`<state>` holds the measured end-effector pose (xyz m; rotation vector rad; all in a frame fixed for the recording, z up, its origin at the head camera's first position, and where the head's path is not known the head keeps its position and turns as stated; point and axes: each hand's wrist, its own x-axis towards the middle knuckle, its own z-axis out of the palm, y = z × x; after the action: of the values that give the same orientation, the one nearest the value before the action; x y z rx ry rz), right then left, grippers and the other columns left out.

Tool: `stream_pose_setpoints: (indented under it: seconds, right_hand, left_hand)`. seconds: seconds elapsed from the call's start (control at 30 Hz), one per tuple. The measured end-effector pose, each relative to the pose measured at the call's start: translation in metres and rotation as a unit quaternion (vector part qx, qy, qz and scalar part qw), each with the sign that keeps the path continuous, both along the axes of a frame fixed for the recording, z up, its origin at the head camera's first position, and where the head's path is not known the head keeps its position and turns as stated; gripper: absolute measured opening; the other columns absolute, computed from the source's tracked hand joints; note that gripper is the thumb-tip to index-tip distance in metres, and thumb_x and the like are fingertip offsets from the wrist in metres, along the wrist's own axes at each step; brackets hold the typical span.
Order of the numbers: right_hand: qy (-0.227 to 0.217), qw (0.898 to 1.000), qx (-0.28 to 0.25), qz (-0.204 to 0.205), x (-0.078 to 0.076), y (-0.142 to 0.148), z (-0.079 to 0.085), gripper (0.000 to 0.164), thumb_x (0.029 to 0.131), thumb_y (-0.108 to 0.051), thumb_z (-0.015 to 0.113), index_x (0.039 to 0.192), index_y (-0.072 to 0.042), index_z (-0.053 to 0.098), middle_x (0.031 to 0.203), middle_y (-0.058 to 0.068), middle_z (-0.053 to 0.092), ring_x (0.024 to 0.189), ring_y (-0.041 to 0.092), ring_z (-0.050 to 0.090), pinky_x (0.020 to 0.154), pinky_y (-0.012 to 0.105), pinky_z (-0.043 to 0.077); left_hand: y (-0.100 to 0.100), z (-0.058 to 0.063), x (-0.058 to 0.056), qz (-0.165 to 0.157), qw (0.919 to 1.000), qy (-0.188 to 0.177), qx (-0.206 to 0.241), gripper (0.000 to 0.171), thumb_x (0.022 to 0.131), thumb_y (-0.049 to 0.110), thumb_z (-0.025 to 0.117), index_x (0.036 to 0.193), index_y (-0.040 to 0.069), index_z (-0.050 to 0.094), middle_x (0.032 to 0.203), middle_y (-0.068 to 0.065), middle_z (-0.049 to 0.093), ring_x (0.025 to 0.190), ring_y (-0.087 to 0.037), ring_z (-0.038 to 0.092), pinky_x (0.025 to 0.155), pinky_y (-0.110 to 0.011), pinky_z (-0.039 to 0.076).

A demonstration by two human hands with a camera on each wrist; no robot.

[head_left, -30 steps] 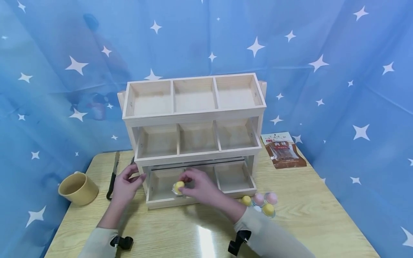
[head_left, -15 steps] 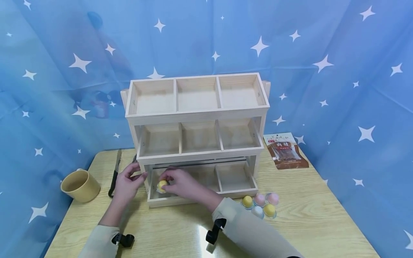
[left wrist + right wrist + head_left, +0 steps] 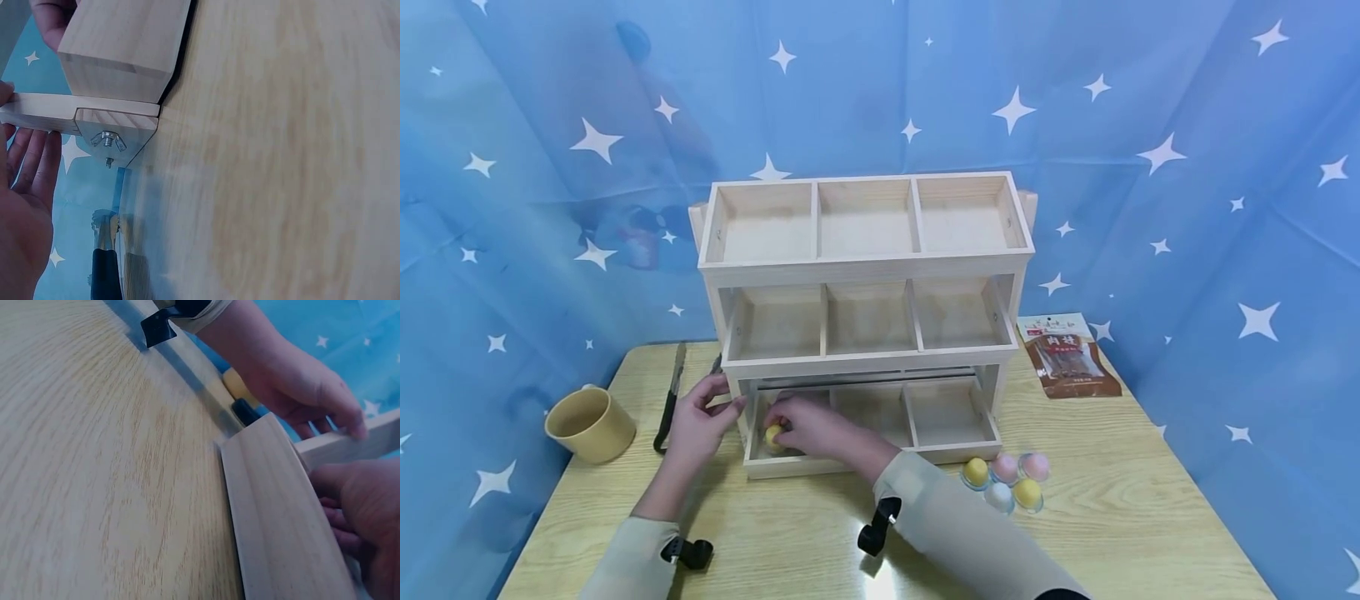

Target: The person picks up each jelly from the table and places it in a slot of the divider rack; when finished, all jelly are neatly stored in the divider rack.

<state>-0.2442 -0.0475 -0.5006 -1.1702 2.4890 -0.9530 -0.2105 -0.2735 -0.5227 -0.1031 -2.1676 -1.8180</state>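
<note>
A pale wooden three-tier rack (image 3: 865, 271) stands on the table, each tray split into three compartments. My left hand (image 3: 696, 421) holds the rack's left upright; in the left wrist view the fingers lie behind this wooden post (image 3: 47, 109) and the thumb in front. Down in the left compartment of the bottom tray (image 3: 797, 467), my right hand (image 3: 812, 427) pinches a small yellow ball (image 3: 772, 437). Its clear cup is mostly hidden by the fingers now. In the right wrist view the tray's wall hides the ball and part of the right hand (image 3: 381, 512).
Several balls in clear cups sit right of the rack: yellow (image 3: 1027, 493), pink (image 3: 1036, 466) and white (image 3: 999, 497). Behind them lies a brown snack packet (image 3: 1071, 358). At the left are a yellow mug (image 3: 591, 425) and a black-handled knife (image 3: 670, 400). A starry blue curtain (image 3: 880, 92) hangs behind.
My right hand has moved left with the yellow ball, from near the first divider into the bottom tray's left compartment, and lower. The left hand stays on the upright.
</note>
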Motion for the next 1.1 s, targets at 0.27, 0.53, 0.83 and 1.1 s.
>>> stream_pose_setpoints:
  seconds: [0.27, 0.53, 0.83, 1.1]
  right_hand:
    - [0.018, 1.0, 0.017, -0.004, 0.001, -0.002, 0.0, 0.026, 0.097, -0.008, 0.085, 0.122, -0.009, 0.08, 0.114, -0.001, 0.074, 0.101, 0.005, 0.068, 0.088, 0.012, 0.053]
    - [-0.028, 0.999, 0.001, -0.02, 0.003, 0.004, 0.004, 0.029, 0.1, -0.013, 0.083, 0.128, -0.01, 0.077, 0.124, 0.002, 0.077, 0.109, 0.01, 0.071, 0.092, 0.017, 0.056]
    - [0.02, 0.998, -0.043, -0.033, 0.026, 0.045, 0.012, 0.03, 0.101, -0.016, 0.083, 0.129, -0.008, 0.077, 0.124, 0.003, 0.077, 0.113, 0.014, 0.072, 0.099, 0.022, 0.058]
    - [0.092, 0.987, -0.13, -0.037, 0.042, 0.109, 0.028, 0.026, 0.097, -0.011, 0.085, 0.122, -0.009, 0.078, 0.121, 0.002, 0.075, 0.114, 0.017, 0.071, 0.104, 0.035, 0.061]
  left_hand:
    - [-0.002, -0.002, -0.001, 0.003, 0.9999, -0.006, -0.016, 0.034, 0.099, -0.003, 0.08, 0.131, -0.008, 0.069, 0.12, -0.017, 0.076, 0.105, -0.015, 0.077, 0.087, -0.022, 0.064]
    - [-0.002, 0.0, 0.001, 0.0, 0.9998, -0.009, -0.019, 0.034, 0.1, -0.002, 0.079, 0.132, -0.007, 0.069, 0.124, -0.028, 0.073, 0.105, -0.015, 0.077, 0.087, -0.02, 0.064]
    - [0.001, -0.006, 0.007, 0.009, 0.9989, -0.042, -0.017, 0.034, 0.098, -0.006, 0.08, 0.13, -0.008, 0.069, 0.126, -0.034, 0.071, 0.097, -0.009, 0.076, 0.086, -0.021, 0.064]
    - [0.002, 0.0, 0.002, 0.023, 0.9995, -0.02, -0.007, 0.033, 0.096, -0.008, 0.079, 0.128, -0.009, 0.07, 0.119, -0.024, 0.075, 0.101, -0.009, 0.075, 0.086, -0.02, 0.064]
